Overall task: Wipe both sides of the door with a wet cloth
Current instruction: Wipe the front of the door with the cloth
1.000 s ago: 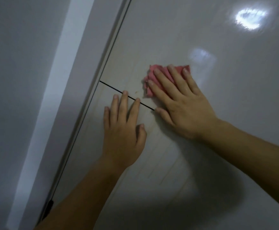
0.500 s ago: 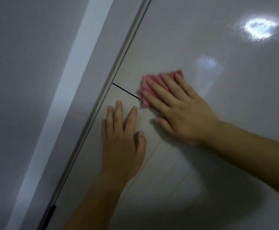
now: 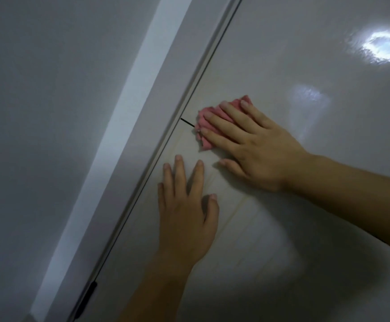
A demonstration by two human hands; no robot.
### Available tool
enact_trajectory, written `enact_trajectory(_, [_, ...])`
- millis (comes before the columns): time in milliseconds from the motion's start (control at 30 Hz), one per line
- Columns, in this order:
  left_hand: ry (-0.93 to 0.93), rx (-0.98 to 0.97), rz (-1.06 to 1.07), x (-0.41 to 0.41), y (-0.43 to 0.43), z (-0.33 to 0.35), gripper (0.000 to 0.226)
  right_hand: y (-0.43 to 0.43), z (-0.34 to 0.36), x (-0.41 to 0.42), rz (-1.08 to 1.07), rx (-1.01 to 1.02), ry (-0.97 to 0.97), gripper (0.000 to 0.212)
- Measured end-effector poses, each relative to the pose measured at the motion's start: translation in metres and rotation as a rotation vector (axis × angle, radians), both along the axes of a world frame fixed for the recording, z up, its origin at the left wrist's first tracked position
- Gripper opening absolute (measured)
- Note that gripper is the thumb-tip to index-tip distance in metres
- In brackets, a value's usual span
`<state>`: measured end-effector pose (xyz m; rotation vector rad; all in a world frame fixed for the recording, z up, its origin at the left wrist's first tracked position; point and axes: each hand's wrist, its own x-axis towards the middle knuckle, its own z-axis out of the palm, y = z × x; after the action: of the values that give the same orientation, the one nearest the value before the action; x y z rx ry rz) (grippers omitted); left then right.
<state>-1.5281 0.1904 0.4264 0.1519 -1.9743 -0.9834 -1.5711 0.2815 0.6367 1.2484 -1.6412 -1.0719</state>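
Head view: right hand point(image 3: 254, 145) flat-fingered, pressing cloth point(image 3: 206, 122) on door point(image 3: 305, 66); left hand point(image 3: 187, 212) flat, bracing. Mid-wipe near frame edge; next stroke needs steady pressure.

No words, labels, brands, numbers or signs can be read. The door point(image 3: 305, 66) shows plain surface above, beside and below the fingers point(image 3: 226, 117) of the right hand point(image 3: 266, 154), and the pink cloth point(image 3: 209, 112) under those fingers shows no lettering. The short dark line point(image 3: 187, 122) just left of the fingertips is a plain stroke, not a letter or a number.
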Motion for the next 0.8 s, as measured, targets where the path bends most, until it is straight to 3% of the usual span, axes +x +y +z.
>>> enact_trajectory(200, [0.009, -0.03, 0.036, -0.009, 0.005, -0.014, 0.067, -0.04, -0.005, -0.008, 0.01, -0.026, 0.031, 0.069])
enact_trajectory(467, [0.028, -0.06, 0.071, -0.02, 0.011, -0.027, 0.073, 0.067, 0.011, 0.012, -0.024, 0.013, 0.046, 0.065])
enact_trajectory(633, [0.061, -0.075, 0.054, -0.021, 0.01, -0.034, 0.074, 0.001, 0.031, -0.003, -0.018, -0.208, 0.093, 0.068])
enact_trajectory(800, [0.073, -0.082, 0.045, -0.019, 0.008, -0.035, 0.073, 0.092, -0.029, 0.021, -0.073, -0.131, 0.047, 0.07])
